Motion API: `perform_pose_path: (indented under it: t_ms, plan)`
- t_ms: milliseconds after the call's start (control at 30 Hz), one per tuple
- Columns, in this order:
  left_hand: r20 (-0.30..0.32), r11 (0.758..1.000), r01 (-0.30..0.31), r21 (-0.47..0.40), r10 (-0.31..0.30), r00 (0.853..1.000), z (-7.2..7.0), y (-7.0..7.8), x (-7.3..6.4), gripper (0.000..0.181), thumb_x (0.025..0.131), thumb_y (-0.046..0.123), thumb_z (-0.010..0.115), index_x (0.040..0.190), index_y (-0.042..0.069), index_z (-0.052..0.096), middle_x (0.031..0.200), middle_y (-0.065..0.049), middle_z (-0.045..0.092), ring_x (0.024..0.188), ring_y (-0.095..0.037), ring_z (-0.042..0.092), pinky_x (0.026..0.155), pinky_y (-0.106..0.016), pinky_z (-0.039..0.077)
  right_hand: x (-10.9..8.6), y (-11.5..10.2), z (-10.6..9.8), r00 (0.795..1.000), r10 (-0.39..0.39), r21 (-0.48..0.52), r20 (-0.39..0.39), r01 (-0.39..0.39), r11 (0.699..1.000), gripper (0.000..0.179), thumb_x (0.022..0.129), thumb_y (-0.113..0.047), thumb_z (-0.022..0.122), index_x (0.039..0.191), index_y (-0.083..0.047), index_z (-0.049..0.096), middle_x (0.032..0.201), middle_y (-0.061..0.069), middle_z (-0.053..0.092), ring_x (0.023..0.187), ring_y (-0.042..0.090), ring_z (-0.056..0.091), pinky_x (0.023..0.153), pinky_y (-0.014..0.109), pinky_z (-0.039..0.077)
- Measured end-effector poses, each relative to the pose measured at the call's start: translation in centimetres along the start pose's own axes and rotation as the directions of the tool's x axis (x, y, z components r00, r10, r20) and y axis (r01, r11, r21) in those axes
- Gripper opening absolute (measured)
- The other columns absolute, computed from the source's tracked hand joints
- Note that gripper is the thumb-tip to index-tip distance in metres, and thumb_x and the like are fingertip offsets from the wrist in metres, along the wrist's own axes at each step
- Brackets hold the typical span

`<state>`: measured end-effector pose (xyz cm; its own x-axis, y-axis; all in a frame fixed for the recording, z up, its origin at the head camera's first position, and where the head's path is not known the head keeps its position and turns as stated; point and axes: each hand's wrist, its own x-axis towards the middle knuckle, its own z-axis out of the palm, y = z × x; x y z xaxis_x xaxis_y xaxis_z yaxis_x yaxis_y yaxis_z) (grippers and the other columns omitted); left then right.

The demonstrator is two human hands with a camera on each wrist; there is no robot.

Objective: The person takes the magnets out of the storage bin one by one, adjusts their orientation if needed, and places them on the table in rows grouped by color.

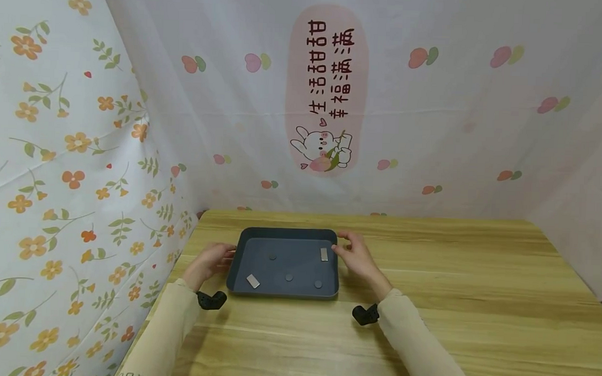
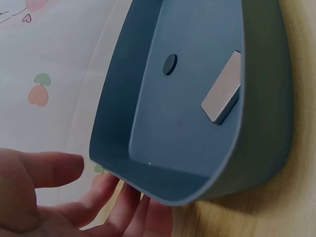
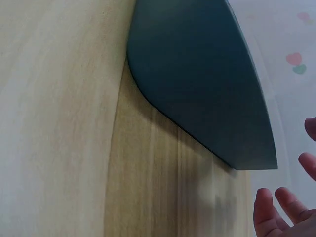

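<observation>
A dark blue-grey rectangular tray (image 1: 299, 249) lies on the wooden table. Inside it are two small pale rectangular bars (image 1: 253, 281) and three small dark discs (image 1: 272, 257). At the tray's left end is my left hand (image 1: 211, 262); in the left wrist view its extended fingers (image 2: 121, 212) reach along the outer wall, with the thumb held apart near the corner. My right hand (image 1: 356, 260) is by the right end, thumb and fingers spread. The right wrist view shows those fingertips (image 3: 264, 197) off the tray's outer wall (image 3: 197, 74), holding nothing.
The wooden table top (image 1: 456, 304) extends well to the right of the tray. A printed white curtain (image 1: 432, 132) hangs behind it, and a floral cloth (image 1: 71, 202) closes off the left side. Black wrist mounts (image 1: 212, 300) sit below both hands.
</observation>
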<state>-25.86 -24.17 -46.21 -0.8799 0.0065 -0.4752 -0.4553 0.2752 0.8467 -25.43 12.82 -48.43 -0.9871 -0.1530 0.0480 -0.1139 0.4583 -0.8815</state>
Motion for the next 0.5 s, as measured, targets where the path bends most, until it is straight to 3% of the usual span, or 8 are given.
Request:
perform_pose_path:
  t_ms: [300,500]
  plan:
    - [0.04,1.0,0.026,-0.008,-0.026,0.999,-0.2,-0.4,0.2,0.036,0.099,0.016,0.046,0.126,-0.007,0.053,0.096,-0.005,0.064,0.083,-0.015,0.061,0.073,-0.03,0.051,0.0,0.0,1.0,1.0,0.008,-0.089,0.022,-0.006,0.996,0.041,0.094,-0.017,0.061,0.13,0.0,0.054,0.136,0.029,0.039,0.123,0.043,0.041,0.101,0.057,0.037]
    - [0.052,0.999,0.032,0.003,-0.032,0.998,-0.2,-0.6,0.3,0.039,0.099,0.016,0.045,0.13,-0.007,0.049,0.1,-0.006,0.061,0.086,-0.015,0.058,0.073,-0.029,0.048,0.1,0.0,1.6,0.999,0.024,-0.157,0.032,-0.019,0.987,0.042,0.093,-0.02,0.061,0.13,-0.003,0.055,0.139,0.03,0.037,0.128,0.047,0.037,0.1,0.06,0.035]
